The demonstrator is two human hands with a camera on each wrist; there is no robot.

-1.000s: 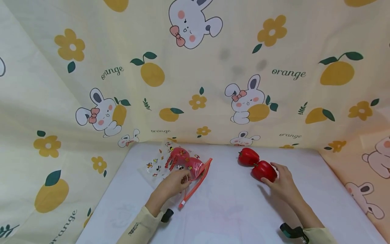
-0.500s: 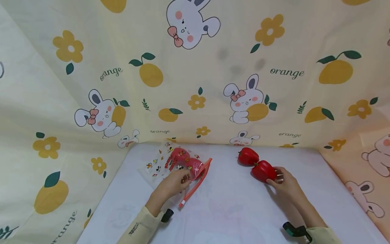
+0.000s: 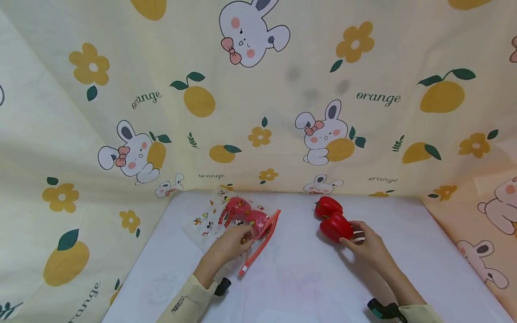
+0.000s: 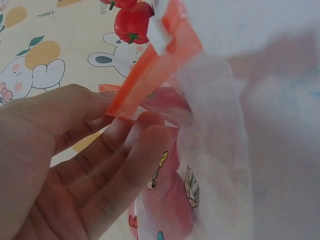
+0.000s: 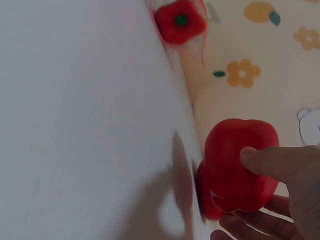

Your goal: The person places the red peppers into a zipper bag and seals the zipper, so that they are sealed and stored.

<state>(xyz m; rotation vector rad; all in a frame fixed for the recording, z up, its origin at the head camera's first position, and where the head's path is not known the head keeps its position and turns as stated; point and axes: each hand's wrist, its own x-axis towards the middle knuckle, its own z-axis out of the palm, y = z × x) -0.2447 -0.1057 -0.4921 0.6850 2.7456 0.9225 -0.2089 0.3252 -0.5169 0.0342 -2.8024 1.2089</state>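
Half the count is in: the far bagged pepper [image 3: 237, 206] and the near bagged pepper [image 3: 258, 220], both red, lie inside a clear printed bag [image 3: 205, 227] on a white table [image 3: 299, 278], at 1 o'clock from the left hand [image 3: 228, 246], whose fingers curl to pinch the bag near its orange edge [image 3: 264, 243]. The mouth appears parted in the right wrist view. Left to deal with, by all appearances, are two more outside: the held pepper [image 3: 335, 227], gripped between thumb and curved fingers by a half-closed right hand [image 3: 369, 249], with the bag at its 9 o'clock; and the loose pepper [image 3: 328, 206], untouched by either hand, at the held one's 11 o'clock. Harder to make out: prints and cloudy film veil the bagged pair, the held pepper partly covers the loose one, and whether it clears the table cannot be told. Both sleeves run out of frame.
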